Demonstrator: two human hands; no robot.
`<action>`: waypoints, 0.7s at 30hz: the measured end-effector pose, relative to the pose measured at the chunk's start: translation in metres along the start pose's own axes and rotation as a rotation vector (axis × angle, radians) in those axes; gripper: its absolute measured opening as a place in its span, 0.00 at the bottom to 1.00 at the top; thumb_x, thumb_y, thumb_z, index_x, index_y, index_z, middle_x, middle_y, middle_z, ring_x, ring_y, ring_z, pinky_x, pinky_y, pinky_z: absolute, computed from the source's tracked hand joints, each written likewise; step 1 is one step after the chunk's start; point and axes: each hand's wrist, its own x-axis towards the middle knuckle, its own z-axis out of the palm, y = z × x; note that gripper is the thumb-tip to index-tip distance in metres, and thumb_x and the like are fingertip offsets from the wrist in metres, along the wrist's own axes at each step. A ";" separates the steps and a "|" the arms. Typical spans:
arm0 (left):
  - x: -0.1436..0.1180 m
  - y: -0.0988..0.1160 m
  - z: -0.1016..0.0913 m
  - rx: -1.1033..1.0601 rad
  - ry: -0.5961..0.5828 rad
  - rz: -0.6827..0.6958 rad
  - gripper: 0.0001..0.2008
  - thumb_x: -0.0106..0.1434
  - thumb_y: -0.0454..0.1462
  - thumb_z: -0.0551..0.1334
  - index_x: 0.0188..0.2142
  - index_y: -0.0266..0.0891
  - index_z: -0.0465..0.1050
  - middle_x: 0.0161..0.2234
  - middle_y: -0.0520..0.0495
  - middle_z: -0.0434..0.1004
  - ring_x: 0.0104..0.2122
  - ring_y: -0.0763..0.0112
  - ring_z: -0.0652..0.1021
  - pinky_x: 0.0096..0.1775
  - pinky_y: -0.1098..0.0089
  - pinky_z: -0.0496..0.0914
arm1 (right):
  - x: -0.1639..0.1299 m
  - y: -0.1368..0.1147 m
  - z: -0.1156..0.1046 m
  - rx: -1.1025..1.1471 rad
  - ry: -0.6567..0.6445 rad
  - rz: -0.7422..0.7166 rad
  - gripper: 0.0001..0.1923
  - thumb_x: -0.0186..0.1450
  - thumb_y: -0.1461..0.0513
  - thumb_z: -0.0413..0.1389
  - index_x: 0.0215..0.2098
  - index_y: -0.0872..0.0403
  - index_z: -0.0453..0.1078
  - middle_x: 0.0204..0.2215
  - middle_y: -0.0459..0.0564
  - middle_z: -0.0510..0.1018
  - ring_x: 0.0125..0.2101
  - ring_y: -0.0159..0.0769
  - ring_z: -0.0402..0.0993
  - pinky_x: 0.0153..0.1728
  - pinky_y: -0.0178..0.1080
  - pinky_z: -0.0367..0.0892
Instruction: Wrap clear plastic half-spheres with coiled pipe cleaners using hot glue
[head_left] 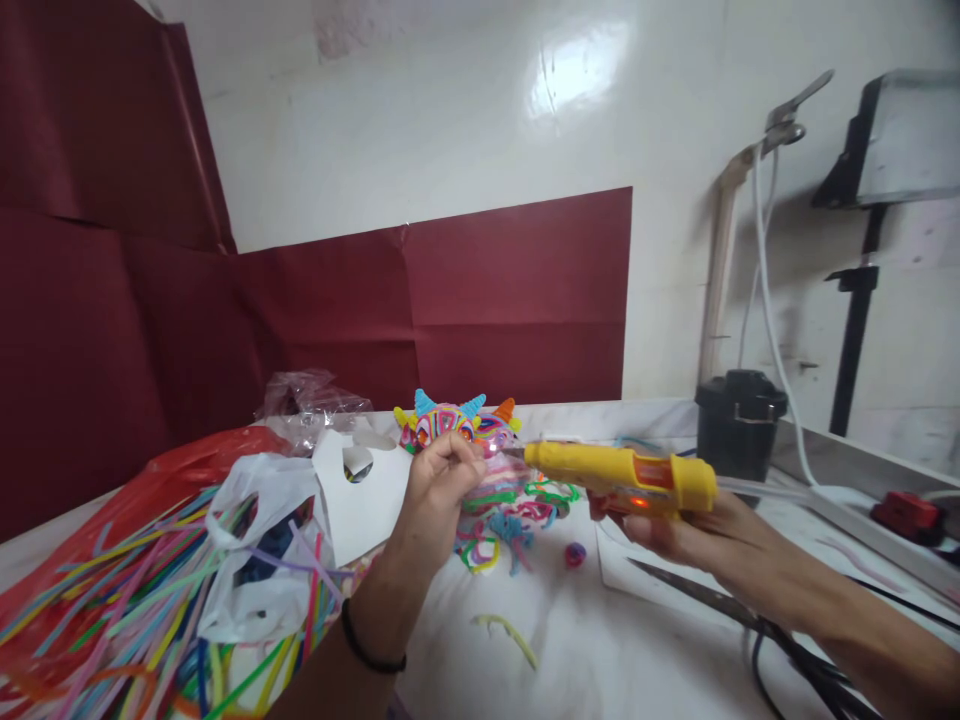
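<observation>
My right hand (675, 530) is wrapped round a yellow hot glue gun (592, 466) with a small orange light glowing on its side. The gun's nozzle points left, close to the fingertips of my left hand (446, 475). Those fingers are pinched together; whatever they hold is too small or hidden to name. Just behind them sits a colourful figure made of pipe cleaners (442, 418), with blue and orange horns and a striped face. My left hand covers part of it. Loose coiled pipe cleaners (510, 530) lie below the figure.
Many loose pipe cleaners (127, 590) spread over a red plastic bag (225, 455) at left, beside a white bag (262, 490) and cut white card (367, 510). Scissors (697, 592) lie under my right forearm. A black bin (739, 425) and power strip (877, 530) stand right.
</observation>
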 end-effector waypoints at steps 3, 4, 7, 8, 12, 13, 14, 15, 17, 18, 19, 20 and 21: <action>0.000 -0.002 -0.002 0.027 -0.017 0.015 0.08 0.47 0.33 0.63 0.18 0.39 0.63 0.20 0.55 0.60 0.24 0.75 0.61 0.28 0.71 0.56 | -0.001 -0.002 -0.001 0.022 -0.009 -0.007 0.23 0.59 0.45 0.56 0.45 0.47 0.77 0.36 0.52 0.79 0.39 0.52 0.76 0.41 0.49 0.74; 0.000 -0.002 -0.002 0.030 -0.025 0.015 0.08 0.47 0.33 0.63 0.19 0.39 0.63 0.20 0.55 0.60 0.24 0.75 0.61 0.28 0.71 0.56 | -0.001 -0.002 -0.001 0.031 -0.014 -0.014 0.22 0.59 0.45 0.56 0.45 0.46 0.77 0.35 0.52 0.79 0.38 0.51 0.76 0.41 0.49 0.74; 0.000 -0.004 -0.004 0.033 -0.040 0.011 0.08 0.48 0.34 0.63 0.19 0.39 0.63 0.20 0.56 0.59 0.23 0.75 0.60 0.28 0.71 0.55 | -0.001 -0.002 -0.002 0.048 -0.039 -0.038 0.20 0.59 0.47 0.57 0.45 0.46 0.77 0.35 0.50 0.78 0.36 0.49 0.75 0.40 0.47 0.74; 0.000 -0.004 -0.004 0.037 -0.043 0.013 0.08 0.48 0.34 0.63 0.19 0.39 0.63 0.20 0.56 0.60 0.23 0.75 0.60 0.28 0.71 0.55 | 0.000 -0.002 -0.003 0.056 -0.051 -0.041 0.19 0.59 0.48 0.57 0.43 0.45 0.77 0.34 0.50 0.78 0.36 0.48 0.75 0.40 0.46 0.74; -0.001 -0.004 -0.004 0.042 -0.074 0.018 0.08 0.49 0.34 0.63 0.20 0.39 0.63 0.22 0.55 0.62 0.24 0.75 0.61 0.28 0.71 0.56 | -0.001 0.001 -0.004 0.078 -0.079 -0.023 0.16 0.59 0.47 0.57 0.38 0.45 0.77 0.34 0.48 0.78 0.36 0.47 0.75 0.39 0.44 0.74; -0.001 -0.004 -0.004 0.046 -0.082 0.020 0.08 0.49 0.34 0.63 0.20 0.39 0.63 0.22 0.55 0.63 0.24 0.75 0.61 0.28 0.72 0.56 | -0.001 0.001 -0.005 0.077 -0.081 -0.017 0.16 0.59 0.47 0.57 0.38 0.46 0.77 0.34 0.48 0.78 0.36 0.47 0.75 0.40 0.44 0.73; -0.001 -0.004 -0.004 0.052 -0.088 0.022 0.08 0.50 0.34 0.63 0.20 0.39 0.63 0.22 0.55 0.62 0.24 0.75 0.61 0.28 0.72 0.56 | -0.001 0.002 -0.005 0.074 -0.085 -0.018 0.16 0.59 0.47 0.57 0.38 0.46 0.77 0.34 0.48 0.78 0.36 0.46 0.75 0.39 0.44 0.73; -0.001 -0.004 -0.005 0.058 -0.095 0.024 0.08 0.50 0.33 0.63 0.20 0.39 0.63 0.22 0.55 0.62 0.24 0.75 0.61 0.28 0.72 0.56 | -0.001 0.002 -0.005 0.071 -0.089 -0.021 0.16 0.59 0.47 0.56 0.38 0.46 0.77 0.34 0.48 0.78 0.36 0.46 0.75 0.39 0.43 0.73; -0.001 -0.004 -0.004 0.067 -0.099 0.026 0.08 0.50 0.33 0.62 0.20 0.39 0.63 0.22 0.55 0.61 0.25 0.75 0.61 0.29 0.72 0.56 | -0.001 0.001 -0.006 0.071 -0.104 -0.034 0.15 0.59 0.48 0.56 0.39 0.45 0.77 0.34 0.47 0.78 0.35 0.44 0.74 0.37 0.42 0.72; -0.001 -0.004 -0.004 0.071 -0.096 0.028 0.08 0.50 0.32 0.62 0.20 0.39 0.63 0.21 0.55 0.60 0.25 0.75 0.61 0.29 0.72 0.56 | -0.001 0.000 -0.006 0.077 -0.108 -0.039 0.15 0.60 0.48 0.57 0.39 0.45 0.76 0.34 0.47 0.77 0.34 0.43 0.73 0.36 0.41 0.72; -0.001 -0.004 -0.004 0.075 -0.092 0.031 0.08 0.50 0.32 0.62 0.20 0.39 0.63 0.21 0.56 0.59 0.25 0.74 0.61 0.29 0.71 0.56 | -0.001 -0.001 -0.007 0.085 -0.107 -0.041 0.14 0.59 0.49 0.57 0.39 0.45 0.76 0.33 0.47 0.77 0.34 0.43 0.73 0.35 0.40 0.71; -0.002 -0.004 -0.003 0.081 -0.087 0.034 0.08 0.50 0.33 0.62 0.20 0.39 0.63 0.21 0.56 0.59 0.25 0.74 0.62 0.29 0.71 0.57 | -0.001 -0.003 -0.008 0.094 -0.100 -0.037 0.14 0.59 0.49 0.58 0.39 0.45 0.76 0.33 0.46 0.76 0.34 0.42 0.73 0.33 0.39 0.71; -0.002 -0.004 -0.003 0.087 -0.082 0.036 0.08 0.49 0.33 0.63 0.20 0.39 0.63 0.21 0.55 0.59 0.25 0.74 0.62 0.29 0.71 0.57 | -0.001 -0.005 -0.009 0.105 -0.089 -0.027 0.14 0.58 0.50 0.58 0.39 0.46 0.76 0.32 0.46 0.76 0.33 0.41 0.72 0.32 0.38 0.70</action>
